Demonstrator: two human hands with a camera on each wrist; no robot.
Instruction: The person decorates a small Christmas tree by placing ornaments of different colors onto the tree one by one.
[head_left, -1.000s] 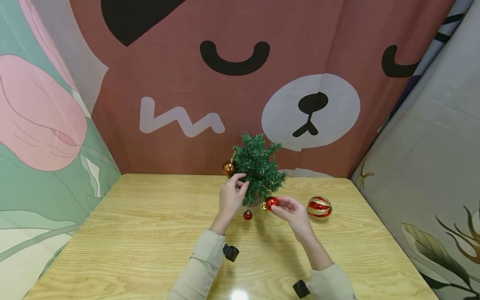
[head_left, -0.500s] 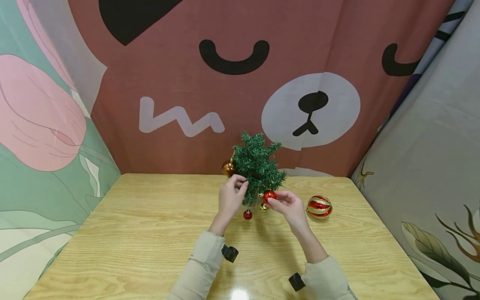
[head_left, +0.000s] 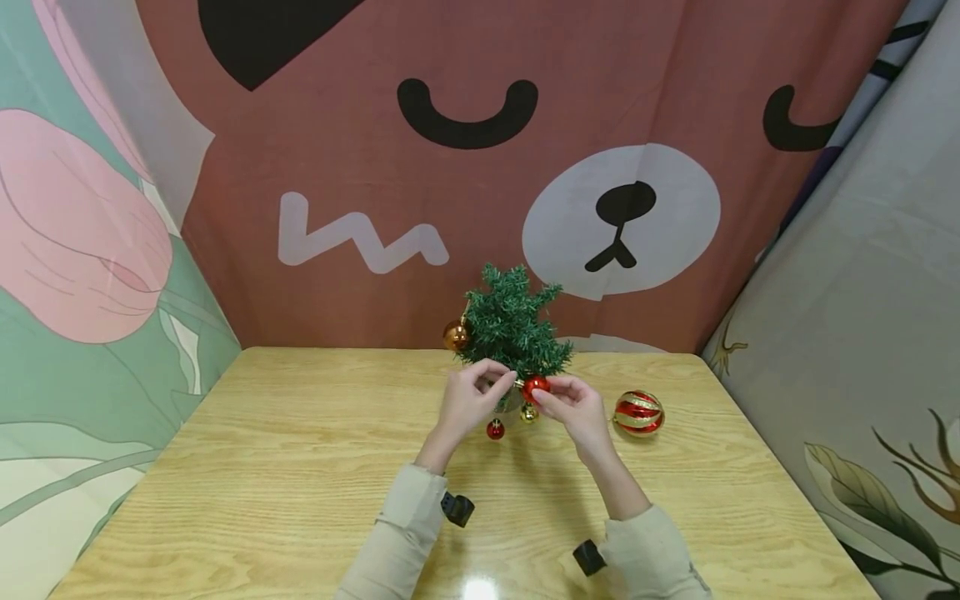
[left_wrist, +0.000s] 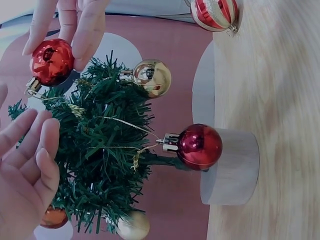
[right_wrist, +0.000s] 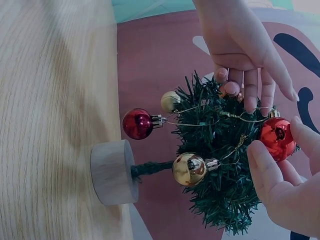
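A small green artificial Christmas tree (head_left: 517, 321) stands on a round pale base (left_wrist: 232, 167). My right hand (head_left: 581, 412) pinches a shiny red bauble (head_left: 536, 389) between thumb and fingers, in front of the tree. The bauble's gold cap points towards my left hand (head_left: 468, 400), and a thin gold cord trails from it. Loosely bent, the left fingers are close to that cap, with a gap to the thumb in the right wrist view. Hanging on the tree are a dark red bauble (left_wrist: 200, 147), a gold bauble (right_wrist: 189, 169), an orange bauble (head_left: 456, 336) and a pale matte one (left_wrist: 133, 225).
A large red bauble with gold stripes (head_left: 639, 413) lies on the wooden table (head_left: 300, 467), right of the tree. Behind the table hangs a brown cloth (head_left: 337, 308) with a printed bear face. Patterned cloths flank both sides.
My right hand has moved left and slightly up with the red bauble. The left hand has come away from the branches, down and right, towards the bauble's cap.
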